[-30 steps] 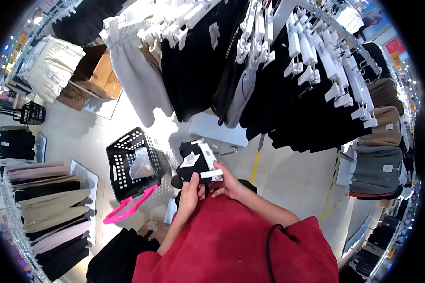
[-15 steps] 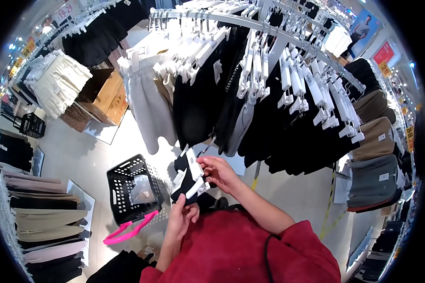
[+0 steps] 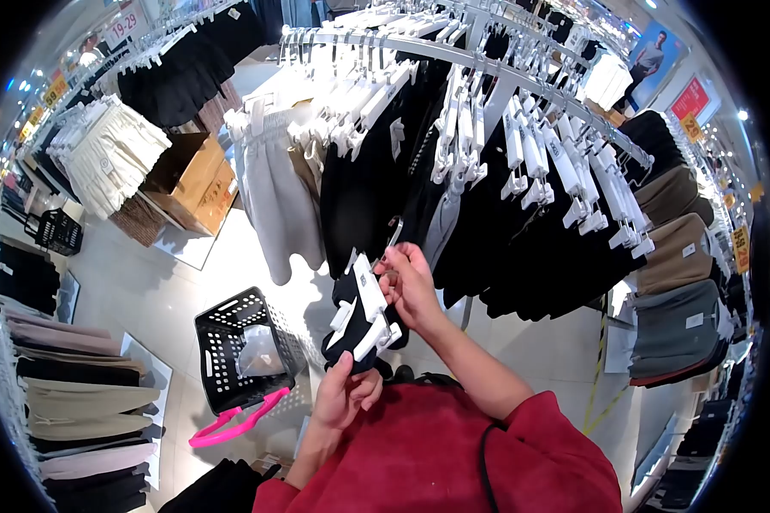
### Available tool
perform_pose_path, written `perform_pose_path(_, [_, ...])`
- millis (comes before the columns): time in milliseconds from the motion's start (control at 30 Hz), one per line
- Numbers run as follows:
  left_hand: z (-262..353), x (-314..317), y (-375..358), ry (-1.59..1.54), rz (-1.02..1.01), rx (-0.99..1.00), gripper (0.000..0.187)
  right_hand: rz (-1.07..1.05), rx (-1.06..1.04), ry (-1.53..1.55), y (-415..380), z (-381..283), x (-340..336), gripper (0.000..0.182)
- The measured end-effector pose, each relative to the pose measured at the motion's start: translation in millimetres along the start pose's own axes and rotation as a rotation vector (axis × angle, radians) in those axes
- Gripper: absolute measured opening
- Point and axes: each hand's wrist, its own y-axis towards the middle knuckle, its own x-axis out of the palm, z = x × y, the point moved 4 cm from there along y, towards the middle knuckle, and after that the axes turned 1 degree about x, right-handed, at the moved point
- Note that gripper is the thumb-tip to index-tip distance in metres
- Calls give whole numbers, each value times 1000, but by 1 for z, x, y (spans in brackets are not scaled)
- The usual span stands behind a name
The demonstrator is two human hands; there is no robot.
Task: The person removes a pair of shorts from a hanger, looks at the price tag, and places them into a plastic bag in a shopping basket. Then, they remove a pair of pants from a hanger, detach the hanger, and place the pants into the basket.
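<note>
In front of my chest I hold a white clip hanger (image 3: pixel 370 296) with a folded dark garment (image 3: pixel 340 344) beneath it. My right hand (image 3: pixel 412 289) is closed on the hanger near its metal hook, which points up and away from me. At the lower end, my left hand (image 3: pixel 344 395) pinches the dark garment and a hanger clip between thumb and curled fingers. Further white clip pieces show among the dark fabric. Just beyond the hook hang black trousers (image 3: pixel 359 192) on the rack.
A metal rack rail (image 3: pixel 385 40) curves across the front, full of white hangers. A black basket (image 3: pixel 216 342) with a pink handle (image 3: pixel 246 421) stands on the floor at left, holding a clear plastic bag (image 3: pixel 259 352). Cardboard boxes (image 3: pixel 198 184) sit farther back. Folded clothes line both sides.
Both hands and the hanger have moved slightly; my right hand is farther forward, toward the rack. The hanger's hook now stands out more clearly above my right fingers.
</note>
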Motion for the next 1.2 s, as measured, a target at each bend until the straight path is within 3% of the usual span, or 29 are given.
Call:
perform_pose_path(167, [12,10,2,74,-106,27,47,-139,-93,-418,7,-60,29,21])
perform_pose_path(233, [17,15,5,36,-147,31,47,-153,-206,-500,8,-84,43,24])
perform_pose_path(300, [16,12,13,-131,-324,57,48,-168,-358,-620,1,-115,62,25])
perform_pose_path(367, [19,17,23,-280,-330,38,53,-176,-474,-786,-1,-148,80,28])
perform_pose_path(500, [27,28,44,-225,-462,83,58,-140,-742,-1005,22,-197,101,29])
perform_pose_path(567, [24,24,47,-169,-438,69,57,-130,-656,-958,44,-218,104,29])
perform_pose_path(667, [10,2,38,-38,-375,64,51,-99,-699,-923,83,-246,99,31])
perform_pose_path(767, [-1,-25,25,298,-103,38,42,-129,-732,-812,105,-265,95,28])
perform_pose_path(867, [-23,-51,17,493,24,-63,32,-69,-667,-817,127,-273,90,28])
perform_pose_path(1033, [-45,-61,8,555,30,-129,24,-8,-401,-806,167,-248,61,23])
perform_pose_path(1200, [-52,-60,8,571,35,-117,23,110,-425,-749,168,-239,62,22])
